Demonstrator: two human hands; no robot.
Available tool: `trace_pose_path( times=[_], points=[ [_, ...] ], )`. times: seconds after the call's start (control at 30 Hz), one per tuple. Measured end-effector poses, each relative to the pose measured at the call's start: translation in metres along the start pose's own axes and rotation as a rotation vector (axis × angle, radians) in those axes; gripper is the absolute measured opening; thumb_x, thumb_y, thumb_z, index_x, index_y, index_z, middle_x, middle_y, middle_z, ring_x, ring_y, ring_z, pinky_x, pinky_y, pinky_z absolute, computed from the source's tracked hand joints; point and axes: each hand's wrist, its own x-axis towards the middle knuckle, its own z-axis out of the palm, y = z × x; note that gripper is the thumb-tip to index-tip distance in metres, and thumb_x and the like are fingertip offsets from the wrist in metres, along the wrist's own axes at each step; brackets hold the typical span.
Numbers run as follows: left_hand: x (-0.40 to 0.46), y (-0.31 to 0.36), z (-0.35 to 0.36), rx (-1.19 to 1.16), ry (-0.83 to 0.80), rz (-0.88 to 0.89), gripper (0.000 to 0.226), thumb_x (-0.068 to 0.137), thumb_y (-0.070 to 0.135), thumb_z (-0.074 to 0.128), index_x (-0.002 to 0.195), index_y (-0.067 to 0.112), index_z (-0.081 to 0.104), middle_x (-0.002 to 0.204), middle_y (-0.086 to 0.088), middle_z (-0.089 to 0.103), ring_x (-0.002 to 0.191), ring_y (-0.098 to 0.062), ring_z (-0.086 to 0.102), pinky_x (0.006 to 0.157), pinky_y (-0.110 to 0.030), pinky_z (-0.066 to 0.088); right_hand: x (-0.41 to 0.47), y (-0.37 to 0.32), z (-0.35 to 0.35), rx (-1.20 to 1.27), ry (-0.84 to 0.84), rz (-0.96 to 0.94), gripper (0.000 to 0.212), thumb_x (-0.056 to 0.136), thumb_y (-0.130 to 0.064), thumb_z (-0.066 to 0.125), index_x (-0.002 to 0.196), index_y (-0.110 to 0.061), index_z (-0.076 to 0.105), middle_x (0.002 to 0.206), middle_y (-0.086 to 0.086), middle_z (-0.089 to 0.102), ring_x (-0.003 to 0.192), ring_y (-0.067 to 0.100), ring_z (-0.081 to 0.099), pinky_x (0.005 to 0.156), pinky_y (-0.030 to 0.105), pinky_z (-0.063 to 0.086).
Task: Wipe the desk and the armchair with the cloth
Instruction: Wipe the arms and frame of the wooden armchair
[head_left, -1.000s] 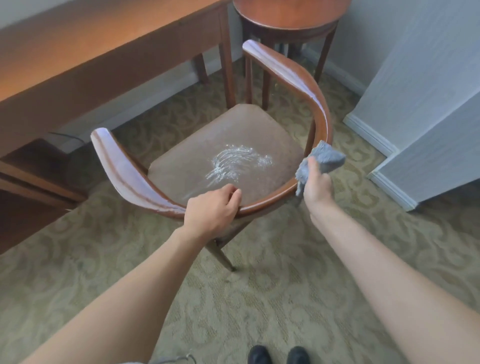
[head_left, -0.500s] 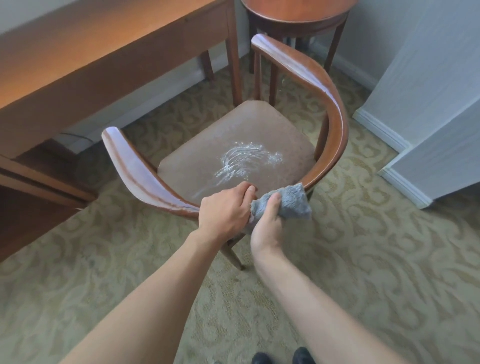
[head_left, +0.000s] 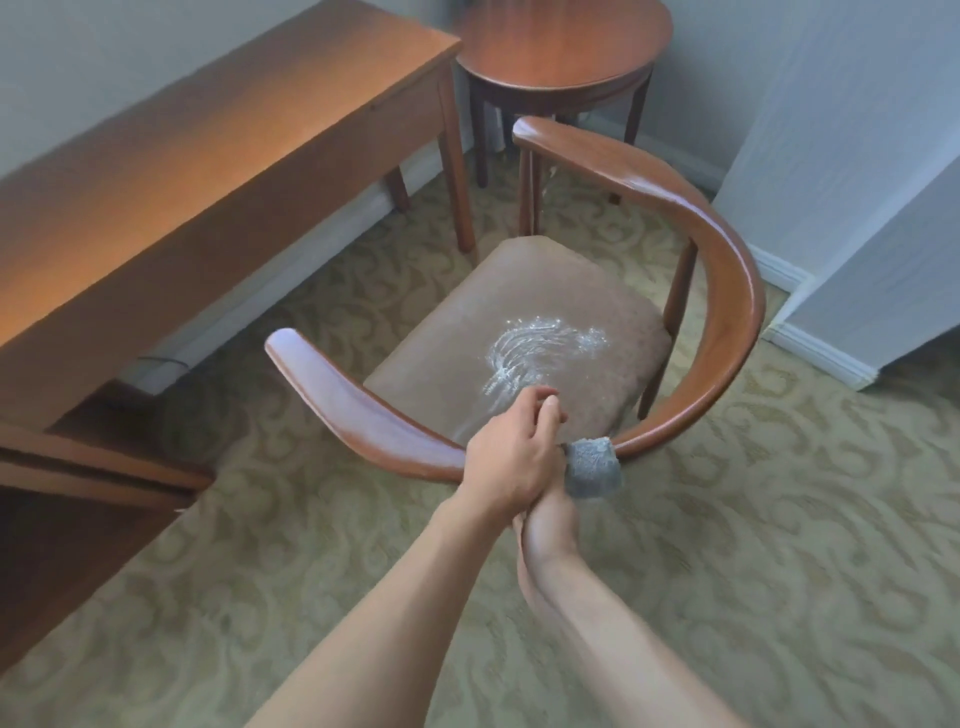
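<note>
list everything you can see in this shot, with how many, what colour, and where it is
armchair: one, reddish-brown wood with curved rail, brown seat, centre
white smear: one, whitish, on the seat
cloth: one, grey, against the rail at the near side
desk: one, reddish-brown wood, left, by the wall
round side table: one, reddish-brown wood, top centre, behind the armchair
carpet: one, beige with swirl pattern, covering the floor
walls: pale, with white baseboard, right and back
left hand: one, over the near rail, fingers loosely curled
right hand: one, partly hidden under the left hand, holding the cloth
</note>
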Motion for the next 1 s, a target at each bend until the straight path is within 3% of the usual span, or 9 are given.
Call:
trace_pose_path(
  times=[0.07, 0.13, 0.2, 0.3, 0.57, 0.7, 0.83, 0.93, 1.0],
  points=[
    [0.003, -0.027, -0.018, 0.172, -0.071, 0.057, 0.033, 0.108, 0.040, 0.032, 0.129, 0.027, 0.054, 0.118, 0.011, 0.072, 0.114, -0.022, 0.064, 0.097, -0.040, 0.046, -0.002, 0.002, 0.015, 0.066, 0.047, -0.008, 0.104, 0.064, -0.090, 0.062, 0.133, -0.013, 0.057, 0.130, 0.007, 0.066, 0.118, 0.022, 0.065, 0.098, 0.041, 0.055],
    [0.005, -0.053, -0.036, 0.355, -0.109, 0.159, 0.032, 0.109, 0.035, 0.029, 0.123, 0.022, 0.055, 0.115, 0.005, 0.071, 0.108, -0.028, 0.066, 0.101, -0.042, 0.043, -0.027, -0.017, 0.019, -0.002, 0.038, -0.010, 0.076, 0.092, -0.068, 0.050, 0.140, -0.009, 0.052, 0.137, 0.008, 0.058, 0.124, 0.023, 0.059, 0.093, 0.032, 0.049],
    [0.011, -0.073, -0.048, 0.474, -0.086, 0.200, 0.035, 0.109, 0.035, 0.025, 0.118, 0.022, 0.056, 0.102, 0.002, 0.074, 0.100, -0.026, 0.068, 0.112, -0.040, 0.033, -0.031, -0.022, 0.009, -0.086, 0.072, -0.027, 0.067, 0.100, -0.060, 0.042, 0.136, -0.006, 0.055, 0.134, 0.012, 0.059, 0.122, 0.027, 0.057, 0.098, 0.035, 0.044],
    [0.017, -0.083, -0.051, 0.526, -0.027, 0.243, 0.052, 0.101, 0.046, 0.011, 0.116, 0.027, 0.057, 0.088, 0.001, 0.074, 0.092, -0.019, 0.070, 0.115, -0.039, 0.032, -0.029, -0.039, -0.010, -0.167, 0.152, -0.078, 0.064, 0.097, -0.063, 0.045, 0.121, -0.006, 0.060, 0.123, 0.011, 0.062, 0.109, 0.028, 0.057, 0.096, 0.039, 0.043],
    [0.018, -0.087, -0.047, 0.515, 0.014, 0.268, 0.048, 0.101, 0.047, 0.014, 0.122, 0.033, 0.056, 0.089, 0.010, 0.077, 0.093, -0.011, 0.071, 0.112, -0.033, 0.037, -0.014, -0.082, -0.028, -0.012, 0.309, -0.132, 0.066, 0.100, -0.058, 0.044, 0.139, -0.005, 0.049, 0.122, 0.007, 0.058, 0.103, 0.024, 0.052, 0.087, 0.033, 0.037],
    [0.012, -0.075, -0.053, 0.480, -0.022, 0.274, 0.038, 0.106, 0.040, 0.023, 0.125, 0.034, 0.056, 0.102, 0.022, 0.076, 0.102, -0.003, 0.068, 0.110, -0.025, 0.035, -0.032, -0.065, -0.011, -0.019, 0.250, -0.062, 0.072, 0.101, -0.061, 0.037, 0.144, -0.004, 0.046, 0.142, 0.013, 0.055, 0.124, 0.031, 0.053, 0.096, 0.037, 0.037],
    [0.007, -0.063, -0.065, 0.280, -0.074, 0.127, 0.032, 0.105, 0.040, 0.032, 0.123, 0.041, 0.059, 0.115, 0.031, 0.070, 0.116, -0.002, 0.059, 0.102, -0.028, 0.039, -0.040, -0.033, 0.017, -0.065, 0.197, -0.018, 0.069, 0.100, -0.062, 0.037, 0.138, -0.007, 0.053, 0.136, 0.013, 0.062, 0.122, 0.032, 0.058, 0.106, 0.040, 0.043],
    [0.007, -0.058, -0.074, 0.043, -0.118, 0.012, 0.030, 0.103, 0.039, 0.036, 0.118, 0.045, 0.061, 0.111, 0.044, 0.064, 0.118, 0.005, 0.054, 0.092, -0.026, 0.036, -0.046, -0.017, 0.040, -0.183, 0.209, 0.039, 0.097, 0.081, -0.083, 0.025, 0.135, -0.008, 0.055, 0.133, 0.013, 0.062, 0.120, 0.036, 0.057, 0.109, 0.051, 0.040],
    [0.009, -0.058, -0.078, -0.045, -0.157, -0.019, 0.027, 0.103, 0.039, 0.038, 0.116, 0.048, 0.059, 0.110, 0.045, 0.063, 0.114, 0.009, 0.052, 0.093, -0.024, 0.033, -0.050, -0.017, 0.050, -0.207, 0.195, 0.082, 0.098, 0.086, -0.078, 0.022, 0.138, -0.002, 0.055, 0.139, 0.021, 0.058, 0.127, 0.040, 0.052, 0.112, 0.051, 0.037]
  ],
)
